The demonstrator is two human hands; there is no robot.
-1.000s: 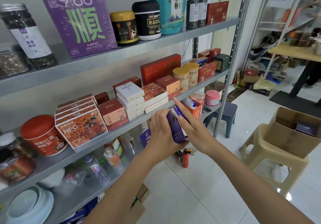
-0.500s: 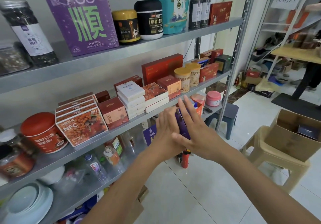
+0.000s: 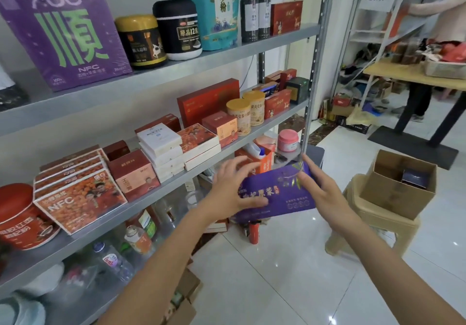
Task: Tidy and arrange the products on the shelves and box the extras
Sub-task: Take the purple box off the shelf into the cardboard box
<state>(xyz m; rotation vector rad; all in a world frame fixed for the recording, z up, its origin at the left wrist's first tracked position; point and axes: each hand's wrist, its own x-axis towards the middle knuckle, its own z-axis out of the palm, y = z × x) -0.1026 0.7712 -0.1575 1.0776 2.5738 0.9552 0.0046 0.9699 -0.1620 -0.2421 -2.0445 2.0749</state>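
Holding a purple box (image 3: 277, 193), hands (image 3: 233, 186) (image 3: 325, 193) hover beside shelf post (image 3: 309, 112).

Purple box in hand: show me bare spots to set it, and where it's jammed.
Roomiest: the cardboard box on the stool, bare beside one dark carton. Top shelf has a bare front strip before the jars. Middle shelf is packed end to end.
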